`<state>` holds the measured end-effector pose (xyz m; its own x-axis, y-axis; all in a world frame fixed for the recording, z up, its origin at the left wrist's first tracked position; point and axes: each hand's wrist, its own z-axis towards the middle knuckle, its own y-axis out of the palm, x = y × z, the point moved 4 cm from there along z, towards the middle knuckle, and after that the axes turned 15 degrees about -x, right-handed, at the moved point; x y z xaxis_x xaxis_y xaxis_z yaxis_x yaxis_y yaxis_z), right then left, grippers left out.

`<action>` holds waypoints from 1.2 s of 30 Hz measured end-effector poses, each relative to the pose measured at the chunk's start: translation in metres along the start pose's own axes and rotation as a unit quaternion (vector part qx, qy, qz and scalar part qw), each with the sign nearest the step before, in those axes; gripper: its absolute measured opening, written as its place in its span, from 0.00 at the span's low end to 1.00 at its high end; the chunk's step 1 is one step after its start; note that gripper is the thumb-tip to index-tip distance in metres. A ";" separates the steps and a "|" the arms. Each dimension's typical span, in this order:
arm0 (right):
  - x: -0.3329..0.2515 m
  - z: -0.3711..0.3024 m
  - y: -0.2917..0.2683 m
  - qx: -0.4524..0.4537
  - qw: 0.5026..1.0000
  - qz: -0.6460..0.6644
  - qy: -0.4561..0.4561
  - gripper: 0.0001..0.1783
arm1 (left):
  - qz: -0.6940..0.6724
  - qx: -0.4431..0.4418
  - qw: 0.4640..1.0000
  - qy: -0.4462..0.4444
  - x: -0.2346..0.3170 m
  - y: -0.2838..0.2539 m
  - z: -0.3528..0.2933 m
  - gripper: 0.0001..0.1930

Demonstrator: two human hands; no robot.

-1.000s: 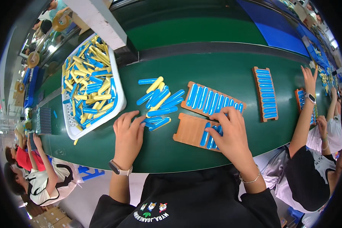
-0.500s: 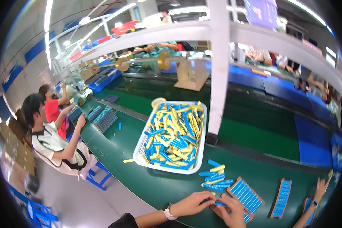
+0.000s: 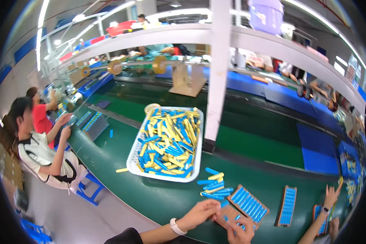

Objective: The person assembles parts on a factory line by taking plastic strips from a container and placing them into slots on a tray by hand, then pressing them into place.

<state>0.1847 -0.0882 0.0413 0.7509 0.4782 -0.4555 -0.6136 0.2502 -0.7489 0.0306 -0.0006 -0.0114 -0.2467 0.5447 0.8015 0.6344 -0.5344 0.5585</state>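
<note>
My left hand (image 3: 204, 212), with a white watch band at its wrist, has its fingers pinched together over the edge of a brown tray (image 3: 228, 212). Whatever those fingers hold is too small and blurred to name. My right hand (image 3: 240, 232) is curled over the same tray, thumb and fingers drawn together near small blue pieces; its contents are unclear. Touching this tray is another brown tray (image 3: 254, 217) lined with a row of blue strips (image 3: 248, 202). Behind my hands lies a loose pile of blue and yellow strips (image 3: 214, 185).
A white basket (image 3: 131, 160) heaped with blue and yellow strips stands left of centre, beside a pale post (image 3: 217, 81). Further right are a filled tray (image 3: 288, 205) and another person's hand (image 3: 331, 197). Co-workers (image 3: 44, 150) sit at the left along the green table (image 3: 105, 162).
My hands, close together around a blue strip before, have drawn apart, uncovering more of the brown tray between them. The whole view has shifted, so the surroundings appear further left.
</note>
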 end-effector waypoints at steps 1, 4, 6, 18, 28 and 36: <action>0.003 0.002 -0.003 0.019 0.999 -0.042 0.006 0.15 | -0.003 0.002 0.999 0.048 0.002 -0.003 0.003 0.09; 0.002 0.010 0.002 -0.048 0.989 -0.136 0.021 0.14 | 0.008 0.106 0.994 0.034 0.007 -0.018 -0.008 0.05; 0.003 -0.003 0.008 -0.088 0.986 -0.141 0.033 0.13 | -0.084 0.116 0.987 0.071 0.013 -0.012 -0.015 0.08; -0.005 -0.021 0.023 -0.163 0.965 -0.153 0.137 0.14 | 0.098 0.099 0.990 0.029 0.002 -0.013 -0.019 0.10; 0.010 0.007 -0.005 -0.130 0.952 0.248 0.123 0.21 | 0.106 -0.061 0.990 -0.071 0.003 0.011 -0.006 0.15; 0.000 -0.010 0.005 -0.005 0.997 0.056 0.050 0.18 | 0.260 0.014 0.965 -0.021 0.019 -0.002 0.007 0.13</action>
<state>0.1842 -0.0957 0.0325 0.6993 0.4164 -0.5810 -0.6923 0.1918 -0.6957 0.0292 0.0153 0.0010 0.1410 0.2331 0.9622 0.6844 -0.7252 0.0754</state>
